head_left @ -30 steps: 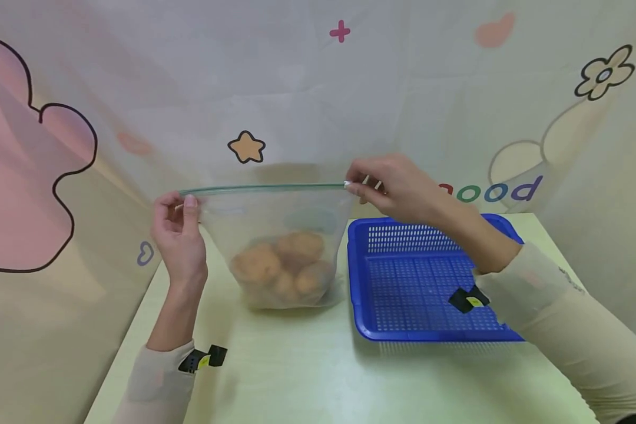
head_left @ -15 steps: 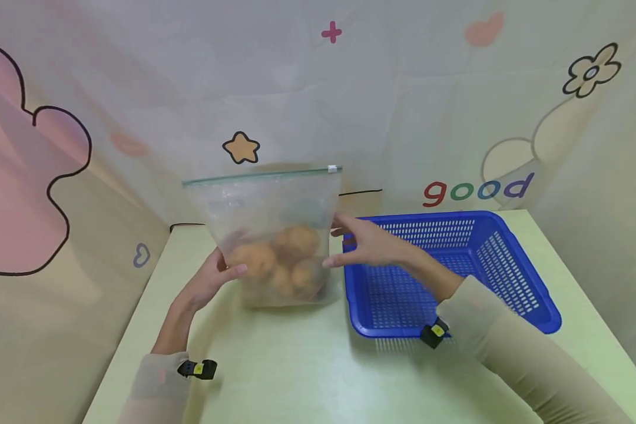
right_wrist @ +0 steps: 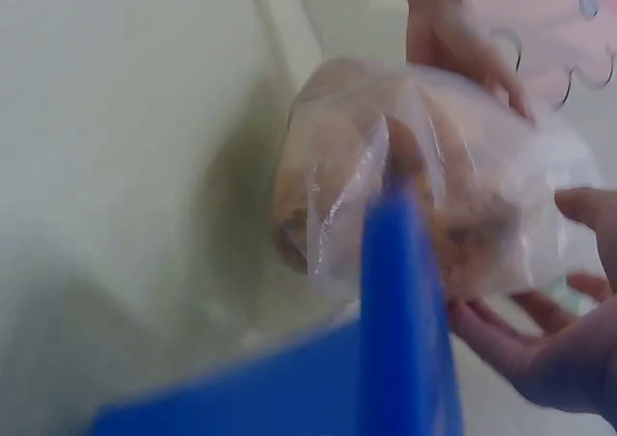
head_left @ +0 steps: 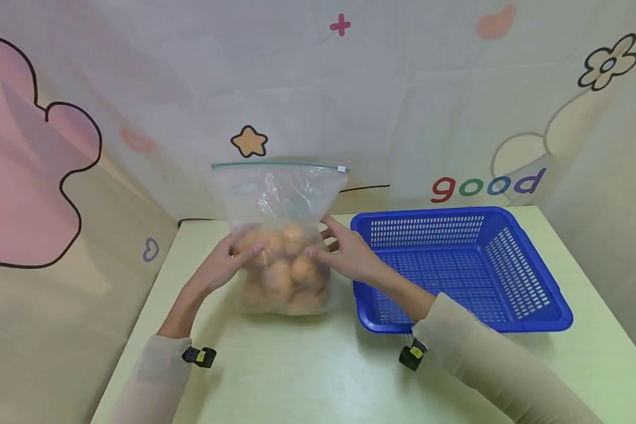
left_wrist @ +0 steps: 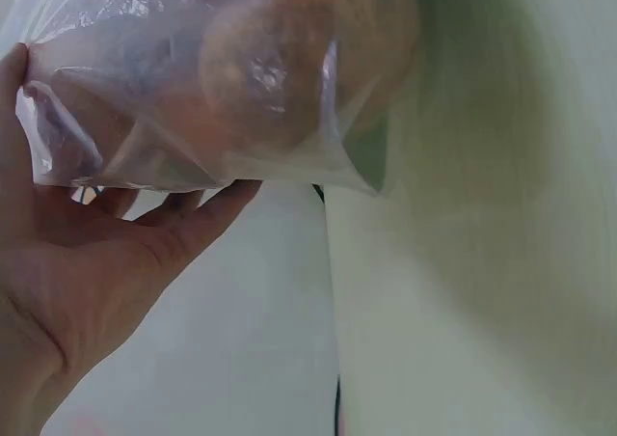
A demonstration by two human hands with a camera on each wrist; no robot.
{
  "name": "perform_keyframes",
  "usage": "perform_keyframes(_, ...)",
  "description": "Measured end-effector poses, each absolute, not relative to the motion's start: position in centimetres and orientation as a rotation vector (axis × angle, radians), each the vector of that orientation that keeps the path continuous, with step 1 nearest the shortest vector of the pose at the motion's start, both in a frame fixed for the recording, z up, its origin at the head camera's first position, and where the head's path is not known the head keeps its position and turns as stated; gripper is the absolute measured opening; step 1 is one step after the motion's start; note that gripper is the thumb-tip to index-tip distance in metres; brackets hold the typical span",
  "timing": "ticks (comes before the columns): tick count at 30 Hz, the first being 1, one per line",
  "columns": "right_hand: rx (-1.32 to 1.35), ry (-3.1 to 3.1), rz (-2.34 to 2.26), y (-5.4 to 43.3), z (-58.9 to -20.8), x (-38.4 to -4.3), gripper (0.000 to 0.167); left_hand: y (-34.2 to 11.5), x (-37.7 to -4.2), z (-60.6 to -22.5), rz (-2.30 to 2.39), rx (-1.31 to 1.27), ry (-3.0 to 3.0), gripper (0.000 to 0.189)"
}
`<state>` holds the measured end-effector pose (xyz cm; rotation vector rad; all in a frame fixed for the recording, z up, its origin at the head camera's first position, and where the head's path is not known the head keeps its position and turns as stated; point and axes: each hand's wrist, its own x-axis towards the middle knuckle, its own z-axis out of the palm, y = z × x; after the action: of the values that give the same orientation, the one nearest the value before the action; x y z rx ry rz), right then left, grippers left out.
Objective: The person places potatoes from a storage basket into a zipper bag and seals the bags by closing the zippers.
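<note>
A clear slider zip bag [head_left: 275,197] stands upright on the table, left of centre in the head view. Several round tan potatoes [head_left: 278,280] fill its lower part. Its green seal runs straight across the top, with the white slider [head_left: 341,169] at the right end. My left hand [head_left: 217,266] holds the bag's left side, thumb on the front and fingers reaching behind. On the opposite side my right hand [head_left: 352,254] grips the bag the same way. The left wrist view shows the left fingers [left_wrist: 207,219] beneath the crinkled plastic.
A blue perforated plastic basket [head_left: 368,327] stands on the pale table [head_left: 297,377] right of the bag, under my right forearm. Its blue rim [right_wrist: 395,291] crosses the right wrist view in front of the bag. A printed cloth [head_left: 307,88] hangs behind the table.
Both hands have left the seal's two ends, the right one from the slider, and come down to the bag's sides. The bag now looks narrower, and its potatoes are piled higher.
</note>
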<state>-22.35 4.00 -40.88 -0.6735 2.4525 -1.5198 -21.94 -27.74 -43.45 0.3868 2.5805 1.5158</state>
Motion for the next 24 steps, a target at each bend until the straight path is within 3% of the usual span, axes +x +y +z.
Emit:
perform_keyframes(8,-0.201,2.142,-1.897,0.9,-41.2,-18.1,0.089,-28.4,-21.2,-43.2,1.495,0.142,2.443,0.064)
perform_keyframes(18,-0.010,2.111,-1.931,-2.1,-44.8,-15.3,0.083,-27.2,-18.4,-46.0,1.398,-0.095,2.482,0.078)
perform_keyframes(24,0.054,2.161,-1.905,-2.2,-45.4,-15.7,0.075,-26.9,-17.7,-45.8,1.372,-0.178,2.486,0.076)
